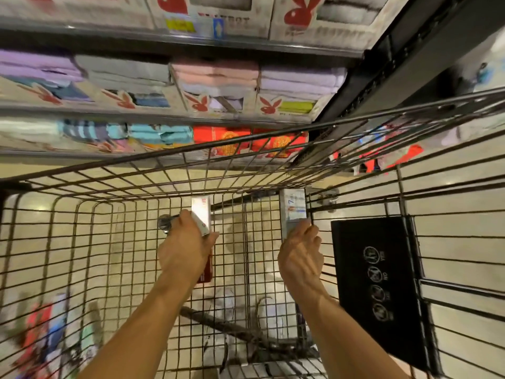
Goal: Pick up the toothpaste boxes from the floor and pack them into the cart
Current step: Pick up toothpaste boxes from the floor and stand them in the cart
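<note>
Left hand (183, 250), right hand (300, 255): fingers (302, 228) clamp toothpaste boxes (201, 212), rightmost perhaps marked 7.

The left box (202, 212) is red and white, the right box (292, 206) silvery with blue print.

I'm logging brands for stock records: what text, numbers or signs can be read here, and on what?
"7": on the pale box the right hand grips.
Red rabbit logo: on the towel boxes; the word beneath is blurred.
Four round pictograms: on the black plaque; captions too small.
White-and-red box in the left hand, shelf tags: print unreadable.
</note>
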Available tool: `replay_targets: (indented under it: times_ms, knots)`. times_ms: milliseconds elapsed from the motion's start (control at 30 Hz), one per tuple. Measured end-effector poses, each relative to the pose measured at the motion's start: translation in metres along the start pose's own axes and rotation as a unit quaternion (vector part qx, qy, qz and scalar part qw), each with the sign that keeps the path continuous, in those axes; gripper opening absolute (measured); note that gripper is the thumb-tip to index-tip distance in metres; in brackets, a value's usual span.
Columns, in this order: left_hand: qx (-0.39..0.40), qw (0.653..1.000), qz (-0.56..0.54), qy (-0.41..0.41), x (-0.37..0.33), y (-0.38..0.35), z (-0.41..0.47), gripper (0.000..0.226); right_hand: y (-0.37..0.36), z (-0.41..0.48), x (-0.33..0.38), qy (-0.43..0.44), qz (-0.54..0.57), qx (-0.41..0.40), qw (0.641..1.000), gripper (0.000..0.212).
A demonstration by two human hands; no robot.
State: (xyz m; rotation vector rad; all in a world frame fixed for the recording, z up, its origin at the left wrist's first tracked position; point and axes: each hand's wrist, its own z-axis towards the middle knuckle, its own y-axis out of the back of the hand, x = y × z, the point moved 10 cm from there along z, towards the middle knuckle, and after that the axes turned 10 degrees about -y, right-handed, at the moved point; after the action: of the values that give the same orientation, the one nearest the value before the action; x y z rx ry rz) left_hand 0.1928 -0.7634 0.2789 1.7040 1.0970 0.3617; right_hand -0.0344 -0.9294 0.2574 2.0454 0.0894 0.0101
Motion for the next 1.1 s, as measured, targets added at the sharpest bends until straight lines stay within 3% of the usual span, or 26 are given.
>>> replay_targets:
  times_ms: [200, 467, 633, 867, 1100]
  knots:
    - [-0.023, 0.992, 0.120, -0.037, -0.029, 0.077, -0.026, 0.052, 0.074, -0.027, 0.016, 0.042, 0.004, 0.021, 0.999, 0.051]
    - [-0.072, 0.981, 0.142, -0.107, -0.090, 0.267, -0.119, 0.062, 0.292, -0.120, 0.060, 0.206, -0.053, -0.078, 0.974, 0.045]
    - [-0.147, 0.974, 0.154, -0.080, -0.092, 0.412, -0.196, 0.052, 0.431, -0.211, 0.096, 0.306, -0.082, -0.162, 0.934, 0.055]
    - [-0.260, 0.954, 0.148, 0.032, -0.018, 0.563, -0.333, 0.053, 0.530, -0.384, 0.175, 0.486, -0.088, -0.205, 0.845, 0.063]
    - [-0.318, 0.916, 0.116, 0.214, 0.128, 0.589, -0.516, 0.051, 0.503, -0.614, 0.244, 0.652, -0.098, -0.202, 0.724, 0.057]
